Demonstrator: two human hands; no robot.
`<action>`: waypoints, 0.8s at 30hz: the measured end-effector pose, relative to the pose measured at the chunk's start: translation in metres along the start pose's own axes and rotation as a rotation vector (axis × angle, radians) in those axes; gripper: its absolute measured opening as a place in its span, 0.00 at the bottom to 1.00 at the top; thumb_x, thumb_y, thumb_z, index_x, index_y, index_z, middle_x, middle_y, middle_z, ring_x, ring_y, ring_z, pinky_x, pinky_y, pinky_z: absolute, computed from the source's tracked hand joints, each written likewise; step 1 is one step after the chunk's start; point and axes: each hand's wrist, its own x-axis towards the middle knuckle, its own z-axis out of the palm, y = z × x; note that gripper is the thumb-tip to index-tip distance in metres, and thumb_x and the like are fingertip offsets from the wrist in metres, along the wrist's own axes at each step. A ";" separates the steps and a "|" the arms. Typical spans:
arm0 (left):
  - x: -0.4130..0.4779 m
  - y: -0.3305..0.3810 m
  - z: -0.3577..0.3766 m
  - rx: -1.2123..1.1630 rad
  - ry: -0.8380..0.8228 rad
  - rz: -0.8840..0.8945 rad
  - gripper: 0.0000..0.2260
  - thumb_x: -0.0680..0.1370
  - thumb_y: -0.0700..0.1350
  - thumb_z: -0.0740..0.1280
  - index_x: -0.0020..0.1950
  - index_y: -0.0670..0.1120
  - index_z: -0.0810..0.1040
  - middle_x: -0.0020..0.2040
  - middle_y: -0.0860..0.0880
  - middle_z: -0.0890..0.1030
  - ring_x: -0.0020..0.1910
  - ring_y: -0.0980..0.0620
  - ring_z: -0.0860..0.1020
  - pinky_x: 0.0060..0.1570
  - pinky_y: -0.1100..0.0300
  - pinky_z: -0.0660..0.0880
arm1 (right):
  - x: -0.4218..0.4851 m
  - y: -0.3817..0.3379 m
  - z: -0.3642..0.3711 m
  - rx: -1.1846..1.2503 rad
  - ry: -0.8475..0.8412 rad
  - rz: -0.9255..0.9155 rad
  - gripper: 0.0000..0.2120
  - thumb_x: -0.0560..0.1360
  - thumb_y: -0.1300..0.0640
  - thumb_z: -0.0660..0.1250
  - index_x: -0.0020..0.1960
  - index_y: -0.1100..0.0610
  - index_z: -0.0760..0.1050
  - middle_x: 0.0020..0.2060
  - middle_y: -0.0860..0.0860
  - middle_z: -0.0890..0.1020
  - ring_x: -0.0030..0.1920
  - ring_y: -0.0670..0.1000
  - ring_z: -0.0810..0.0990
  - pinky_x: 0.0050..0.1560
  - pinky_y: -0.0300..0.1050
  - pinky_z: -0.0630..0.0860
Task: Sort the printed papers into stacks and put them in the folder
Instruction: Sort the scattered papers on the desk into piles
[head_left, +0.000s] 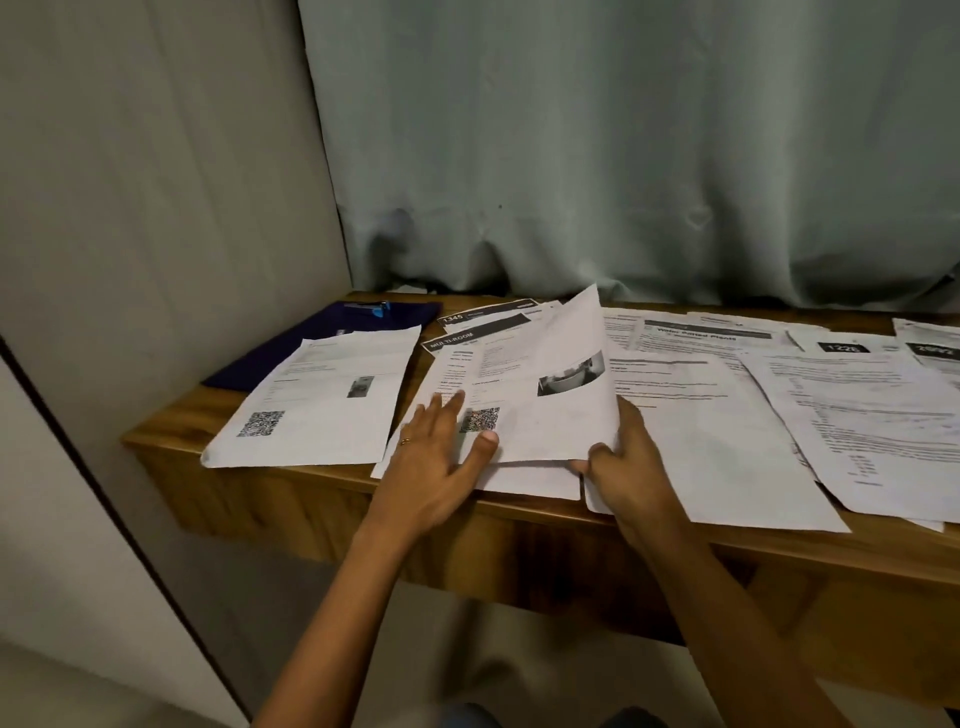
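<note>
We judge the sorting barely begun: our left hand (441, 457) presses flat on the middle pile (457, 364), our right hand (623, 457) grips a lifted sheet (561, 364), loose papers (857, 405) sprawl to its right, and the folder (322, 338) waits beyond our left hand, seemingly unfilled.

One folder (322, 343) on one tabletop (171, 431). Two hands: left hand (436, 457), wearing one ring (405, 442), and right hand (628, 467). The printed papers (322, 410) overlap heavily, perhaps a dozen sheets.
</note>
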 end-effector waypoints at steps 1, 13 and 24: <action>-0.001 -0.003 -0.001 0.041 -0.002 0.013 0.34 0.75 0.70 0.48 0.78 0.58 0.50 0.79 0.54 0.47 0.78 0.52 0.45 0.74 0.49 0.47 | 0.000 0.000 0.006 0.001 -0.017 0.001 0.33 0.76 0.69 0.63 0.75 0.51 0.55 0.70 0.51 0.67 0.70 0.54 0.66 0.58 0.42 0.70; 0.004 -0.023 0.008 0.309 -0.086 0.072 0.47 0.65 0.75 0.29 0.77 0.57 0.57 0.78 0.54 0.57 0.77 0.53 0.52 0.74 0.49 0.41 | -0.011 -0.009 0.013 -0.365 -0.078 -0.123 0.26 0.79 0.56 0.63 0.74 0.56 0.60 0.71 0.52 0.68 0.68 0.53 0.70 0.64 0.43 0.69; 0.019 0.029 0.019 0.189 -0.079 0.175 0.40 0.69 0.74 0.36 0.78 0.58 0.51 0.79 0.54 0.48 0.78 0.52 0.46 0.72 0.53 0.37 | 0.016 0.036 -0.076 -0.881 -0.306 -0.246 0.32 0.79 0.39 0.51 0.78 0.48 0.47 0.78 0.49 0.46 0.77 0.51 0.44 0.75 0.50 0.44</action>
